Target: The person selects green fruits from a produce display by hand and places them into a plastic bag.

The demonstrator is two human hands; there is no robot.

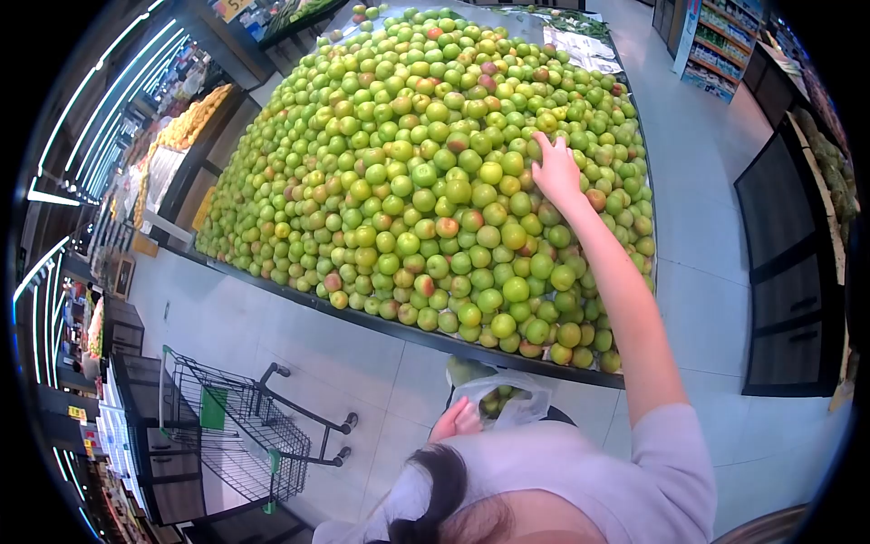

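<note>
A large heap of green and reddish round fruit [408, 190] fills a dark-edged display stand. My right hand [555, 168] reaches over the right part of the heap, its fingers spread apart at the fruit, with nothing held. Close to my body, my left hand [458, 419] is closed at the edge of a clear plastic bag [526, 405]. Several green fruits [497, 401] show inside that bag, which hangs just below the stand's front edge.
A wire shopping cart [240, 426] with green parts stands at the lower left. Dark cabinets [788, 263] line the right side. Another display with orange fruit [195, 118] is at the upper left, and stocked shelves [720, 45] are at the upper right.
</note>
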